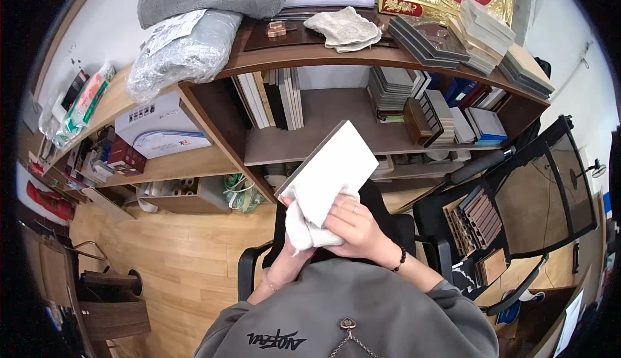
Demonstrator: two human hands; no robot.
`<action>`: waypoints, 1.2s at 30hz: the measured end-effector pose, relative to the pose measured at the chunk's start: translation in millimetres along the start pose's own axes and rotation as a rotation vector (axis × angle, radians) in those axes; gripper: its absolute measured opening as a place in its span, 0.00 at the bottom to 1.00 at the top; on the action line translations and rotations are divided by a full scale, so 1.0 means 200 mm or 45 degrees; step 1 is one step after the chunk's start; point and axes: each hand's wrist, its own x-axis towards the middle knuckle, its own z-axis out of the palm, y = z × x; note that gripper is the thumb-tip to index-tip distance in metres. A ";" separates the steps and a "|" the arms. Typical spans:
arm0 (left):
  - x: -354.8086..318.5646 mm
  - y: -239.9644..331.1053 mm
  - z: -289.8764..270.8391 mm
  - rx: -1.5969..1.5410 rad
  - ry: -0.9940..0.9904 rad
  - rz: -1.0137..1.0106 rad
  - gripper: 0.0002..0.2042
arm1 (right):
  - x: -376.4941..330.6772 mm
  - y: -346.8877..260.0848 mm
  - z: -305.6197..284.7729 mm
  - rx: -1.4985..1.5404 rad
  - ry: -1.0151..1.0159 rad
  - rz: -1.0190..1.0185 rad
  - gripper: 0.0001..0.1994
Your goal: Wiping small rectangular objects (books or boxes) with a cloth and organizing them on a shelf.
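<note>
grey sweatshirt (414,313), bottom centre | white panel (339,164), centre; likely stiff, fairly light, slippery-faced, chippable at corners; best held by edges | left hand (293,258) grasping panel's lower end with white cloth (300,232); right hand (356,232) clasping cloth against it

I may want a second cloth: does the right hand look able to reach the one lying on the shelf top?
Probably not: the right hand holds a white cloth against the white panel, and the beige cloth lies farther off, though nothing covers it.
</note>
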 end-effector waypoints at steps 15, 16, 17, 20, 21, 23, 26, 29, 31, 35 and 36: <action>0.03 -0.02 0.18 0.381 0.299 0.023 0.39 | 0.01 0.03 -0.04 -0.007 0.087 -0.095 0.26; 0.04 -0.03 0.22 0.655 0.419 0.054 0.38 | 0.07 0.06 -0.08 0.079 0.267 0.191 0.28; 0.03 -0.04 0.22 0.658 0.421 0.054 0.38 | 0.11 0.08 -0.09 0.165 0.445 0.479 0.29; 0.03 -0.10 0.18 0.751 0.422 0.161 0.36 | 0.08 0.03 -0.03 0.192 0.411 0.424 0.28; 0.04 -0.10 0.16 0.753 0.425 0.166 0.36 | 0.05 0.01 -0.01 0.208 0.390 0.398 0.28; 0.07 -0.08 0.10 0.568 0.666 0.039 0.31 | -0.06 -0.02 0.05 0.280 0.268 0.429 0.25; 0.13 -0.07 -0.09 0.413 0.831 -0.081 0.27 | -0.15 0.08 0.03 0.630 0.105 0.959 0.20; 0.22 -0.08 -0.31 0.296 0.907 -0.208 0.22 | -0.31 0.28 0.01 1.390 0.357 1.523 0.17; 0.32 -0.12 -0.41 0.642 0.830 -0.261 0.20 | -0.41 0.44 0.01 2.347 0.978 1.489 0.18; 0.61 -0.24 -0.64 1.587 0.577 -0.254 0.24 | -0.63 0.53 0.05 2.645 1.065 1.542 0.21; 0.69 -0.25 -0.65 1.877 0.475 -0.329 0.26 | -0.63 0.52 0.04 2.647 1.075 1.541 0.21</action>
